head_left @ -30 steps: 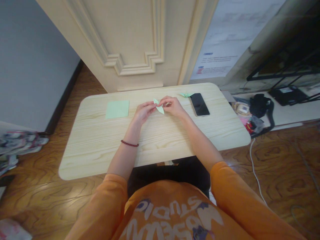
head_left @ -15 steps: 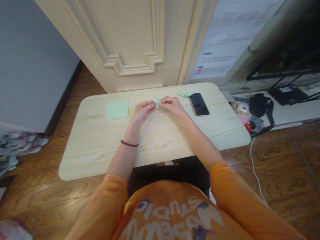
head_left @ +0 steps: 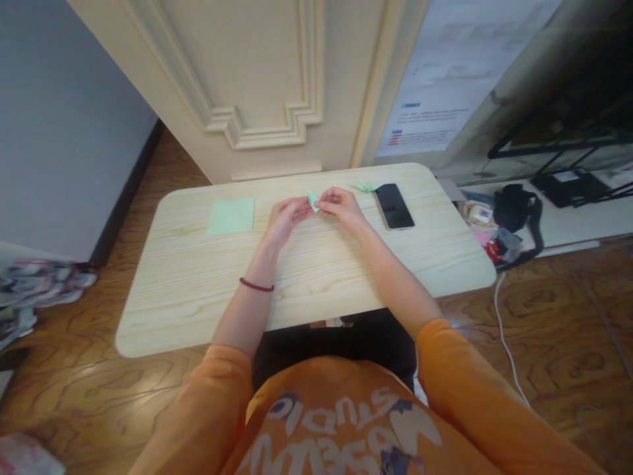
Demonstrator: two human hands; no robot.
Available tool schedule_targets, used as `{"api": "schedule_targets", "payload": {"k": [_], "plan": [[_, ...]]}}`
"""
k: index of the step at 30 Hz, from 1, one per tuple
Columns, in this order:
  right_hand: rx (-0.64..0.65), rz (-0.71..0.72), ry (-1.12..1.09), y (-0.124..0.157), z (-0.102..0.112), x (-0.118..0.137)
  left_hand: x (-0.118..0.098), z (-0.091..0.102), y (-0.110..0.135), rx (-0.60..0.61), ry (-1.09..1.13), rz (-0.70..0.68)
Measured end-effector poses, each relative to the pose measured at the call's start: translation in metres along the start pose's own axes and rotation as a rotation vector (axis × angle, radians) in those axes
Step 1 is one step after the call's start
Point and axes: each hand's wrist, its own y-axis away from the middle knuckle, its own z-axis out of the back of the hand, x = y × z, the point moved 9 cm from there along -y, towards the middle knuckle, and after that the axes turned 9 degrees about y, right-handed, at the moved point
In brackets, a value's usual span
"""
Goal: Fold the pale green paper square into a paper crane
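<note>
Between my fingertips, just above the far half of the table, is a small folded piece of green paper (head_left: 312, 200). My left hand (head_left: 287, 216) pinches its left side, fingers and thumb drawn together. From the right, my right hand (head_left: 340, 206) grips the other side between thumb and forefinger. Fingers cover part of the paper, so its full shape is hidden. A flat square of green paper (head_left: 231, 216) lies left of my left hand. Beyond my right hand rests a folded green paper crane (head_left: 366, 188), touching or very near a phone's corner.
A dark-screened phone (head_left: 394, 206) lies on the right of the pale wooden table (head_left: 188, 290). A cream panelled door or wall (head_left: 257, 79) rises behind the far edge. Right of the table, a low shelf (head_left: 558, 227) carries bags and small items. A white cable (head_left: 504, 343) crosses the floor.
The small folded paper has turned between my fingers and now stands more upright, showing a pointed top. Both hands have shifted only slightly; the other things lie as before.
</note>
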Motion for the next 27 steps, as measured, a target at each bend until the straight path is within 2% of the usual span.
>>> {"api": "schedule_targets", "payload": {"k": [14,21,27], "plan": [[0.092,-0.136,-0.138,0.001,-0.006,-0.014,-0.005,0.009,-0.003,-0.055,-0.026,-0.097],[0.078,-0.125,-0.147,-0.002,-0.004,-0.018,-0.004,0.009,-0.004,-0.041,-0.038,-0.126],[0.062,-0.139,-0.162,0.0,-0.005,-0.016,-0.009,0.009,-0.002,-0.078,-0.077,-0.186]]}}
